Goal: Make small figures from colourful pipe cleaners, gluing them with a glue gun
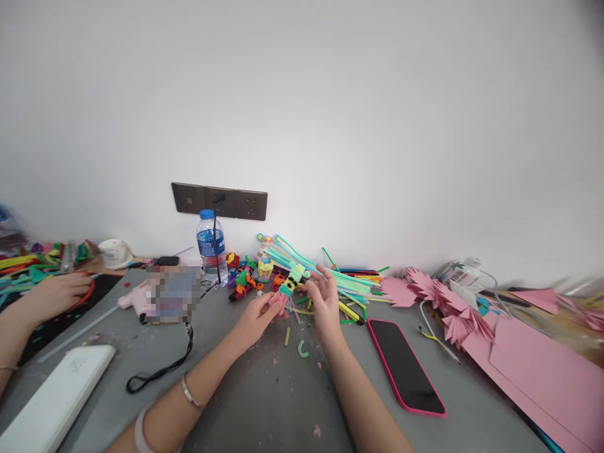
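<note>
A small fuzzy pipe-cleaner figure (291,280), mint green and yellow with black bands and a pink lower part, is held up above the grey table. My left hand (257,319) pinches it by its lower end between thumb and fingers. At its right side is my right hand (324,302), fingers bent and apart, the thumb close to the figure's head; whether it touches is too small to tell. Behind lies a bundle of pale blue and green pipe cleaners (321,270). Below the hands, a curved mint piece (302,349) and a short yellow-green piece (287,336) lie on the table.
Left are a water bottle (207,245), colourful fuzzy figures (243,280), a partly blurred pink device (134,299), a white power bank (61,396) and another person's hand (59,296). Right are a pink-edged phone (406,365), yellow cutter (349,312) and pink paper (547,371).
</note>
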The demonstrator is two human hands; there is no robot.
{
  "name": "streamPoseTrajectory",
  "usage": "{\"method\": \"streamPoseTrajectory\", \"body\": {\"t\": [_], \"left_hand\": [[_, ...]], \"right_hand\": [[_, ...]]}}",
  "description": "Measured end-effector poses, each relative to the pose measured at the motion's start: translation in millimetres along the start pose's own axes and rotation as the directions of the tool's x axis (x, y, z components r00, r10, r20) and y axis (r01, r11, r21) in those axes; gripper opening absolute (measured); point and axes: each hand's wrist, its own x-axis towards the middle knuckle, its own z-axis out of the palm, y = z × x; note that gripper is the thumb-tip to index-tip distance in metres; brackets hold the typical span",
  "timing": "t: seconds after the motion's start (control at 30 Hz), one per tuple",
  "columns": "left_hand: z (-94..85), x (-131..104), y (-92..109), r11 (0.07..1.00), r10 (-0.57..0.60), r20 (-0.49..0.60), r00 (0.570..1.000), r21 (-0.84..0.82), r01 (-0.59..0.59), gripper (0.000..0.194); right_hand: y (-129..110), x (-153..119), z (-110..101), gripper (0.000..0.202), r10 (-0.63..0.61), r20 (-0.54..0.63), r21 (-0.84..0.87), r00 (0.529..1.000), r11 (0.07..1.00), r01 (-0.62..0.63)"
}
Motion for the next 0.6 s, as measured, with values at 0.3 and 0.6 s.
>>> {"method": "streamPoseTrajectory", "body": {"t": [0.3, 0.6], "left_hand": [[-7.6, 6, 1, 0.965, -0.095, -0.23, 0.968, -0.259, 0.034, 0.046], [1.5, 5, -2, 0.871, -0.178, -0.241, 0.954, -0.49, 0.039, 0.035]], "right_hand": [[-6, -1, -5, 0.039, -0.124, -0.174, -0.043, 0.977, 0.992, 0.118], [-29, -37, 48, 0.022, -0.291, 0.365, -0.186, 0.884, 0.908, 0.376]]}}
